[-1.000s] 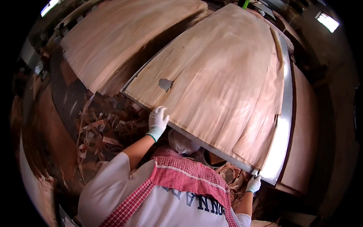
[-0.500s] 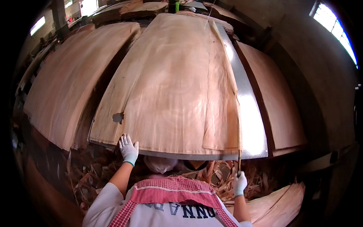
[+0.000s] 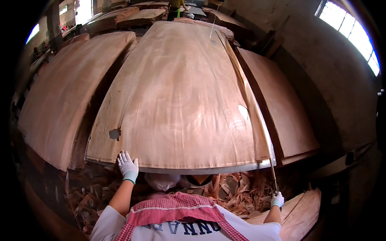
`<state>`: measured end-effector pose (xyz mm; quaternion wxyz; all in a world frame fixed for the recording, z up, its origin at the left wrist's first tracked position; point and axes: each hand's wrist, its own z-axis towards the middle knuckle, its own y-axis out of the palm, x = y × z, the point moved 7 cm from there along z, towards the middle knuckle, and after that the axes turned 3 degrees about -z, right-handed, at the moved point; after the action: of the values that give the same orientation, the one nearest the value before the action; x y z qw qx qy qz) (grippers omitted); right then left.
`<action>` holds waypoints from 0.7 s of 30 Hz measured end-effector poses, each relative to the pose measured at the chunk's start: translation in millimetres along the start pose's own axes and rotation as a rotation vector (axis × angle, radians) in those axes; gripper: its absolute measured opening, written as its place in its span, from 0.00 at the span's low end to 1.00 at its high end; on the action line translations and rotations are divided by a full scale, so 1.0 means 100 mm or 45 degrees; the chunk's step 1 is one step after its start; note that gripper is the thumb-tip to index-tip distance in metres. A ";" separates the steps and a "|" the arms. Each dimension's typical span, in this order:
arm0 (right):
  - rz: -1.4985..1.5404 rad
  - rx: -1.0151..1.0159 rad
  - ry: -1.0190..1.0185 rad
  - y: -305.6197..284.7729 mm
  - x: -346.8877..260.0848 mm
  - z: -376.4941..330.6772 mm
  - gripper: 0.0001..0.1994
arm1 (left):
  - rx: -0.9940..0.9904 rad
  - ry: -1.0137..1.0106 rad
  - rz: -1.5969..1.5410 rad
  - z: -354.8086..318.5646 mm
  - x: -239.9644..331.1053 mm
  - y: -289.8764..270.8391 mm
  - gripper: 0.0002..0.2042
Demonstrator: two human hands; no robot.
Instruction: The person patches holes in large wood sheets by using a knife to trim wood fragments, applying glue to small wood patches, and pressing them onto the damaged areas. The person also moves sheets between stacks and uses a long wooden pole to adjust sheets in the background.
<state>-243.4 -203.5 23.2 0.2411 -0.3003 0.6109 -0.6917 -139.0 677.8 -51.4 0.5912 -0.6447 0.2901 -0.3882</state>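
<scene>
A large sheet of thin wood veneer point(image 3: 177, 100) covers most of a shiny metal-topped table point(image 3: 217, 170). My gloved left hand point(image 3: 128, 166) lies flat with fingers spread on the sheet's near left edge, just below a ragged hole point(image 3: 115, 133). In its white glove, my right hand point(image 3: 277, 199) is closed around the near end of a thin wooden stick point(image 3: 273, 176). The stick rises to the sheet's near right corner, where a narrow fold runs along the right edge. Bright metal shows through a small tear point(image 3: 243, 111); how far the stick reaches under the veneer is hidden.
Stacks of veneer stand left point(image 3: 68, 96) and right point(image 3: 277, 100) of the table. Veneer scraps point(image 3: 237, 193) litter the floor, and a loose bundle point(image 3: 297, 213) lies at lower right. A cord point(image 3: 214, 24) hangs at the far end; beyond it stands another person point(image 3: 175, 6).
My right hand and the stick have swung right. The sheet's folded right part has spread rightward over the bare metal. My left hand stays flat on the near left edge.
</scene>
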 end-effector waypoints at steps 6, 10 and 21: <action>0.318 0.389 -0.512 -0.84 -0.98 -0.17 0.08 | -0.024 -0.017 0.079 -0.01 -0.07 -0.06 0.36; 0.707 0.031 -0.590 -0.69 -2.22 -0.70 0.12 | 0.054 0.065 0.038 -0.11 0.24 -0.35 0.36; 1.196 -1.093 -1.485 -1.31 -5.05 -3.51 0.18 | -1.484 -0.185 -2.229 -0.66 1.21 -0.33 0.16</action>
<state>-133.6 414.2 65.9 0.6430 -0.3888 0.6589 0.0348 -133.1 546.2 0.5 -0.2809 -0.8354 -0.1710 -0.4405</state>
